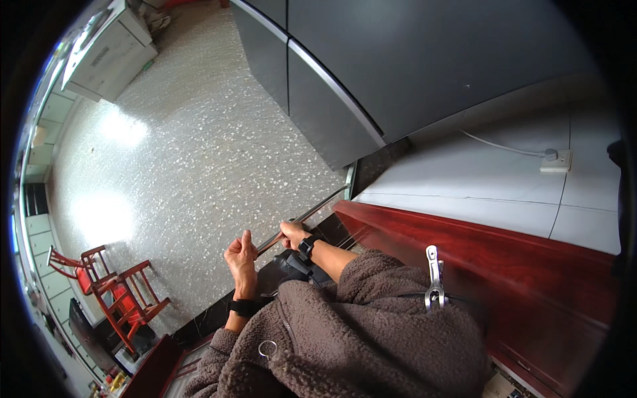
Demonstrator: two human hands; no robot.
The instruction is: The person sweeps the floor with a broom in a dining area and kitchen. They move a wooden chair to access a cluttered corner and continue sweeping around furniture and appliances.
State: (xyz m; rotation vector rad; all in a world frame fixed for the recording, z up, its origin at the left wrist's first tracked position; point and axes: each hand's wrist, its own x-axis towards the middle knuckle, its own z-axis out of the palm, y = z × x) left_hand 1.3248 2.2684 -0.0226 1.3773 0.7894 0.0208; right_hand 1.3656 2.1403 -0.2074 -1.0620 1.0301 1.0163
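In front of my body, over a dark floor strip at a doorway, my left hand (240,257) is curled with its thumb pointing up. My right hand (292,234) is a little farther off and to the right, its fingers closed. A thin reddish-brown strip (269,245) shows between the two hands; whether it is held or lies on the floor behind them I cannot tell. What the curled fingers hold, if anything, is hidden. A black watch (306,247) is on my right wrist, a black band (244,308) on my left. A silver spring clamp (434,285) grips my brown fleece clothing.
A large dark grey refrigerator (438,60) stands ahead at the right. Dark red wooden furniture (484,245) runs along my right side, below a wall socket (556,160) with a plug. Red wooden chairs (126,298) are at the left on speckled flooring; a white cabinet (109,56) is far left.
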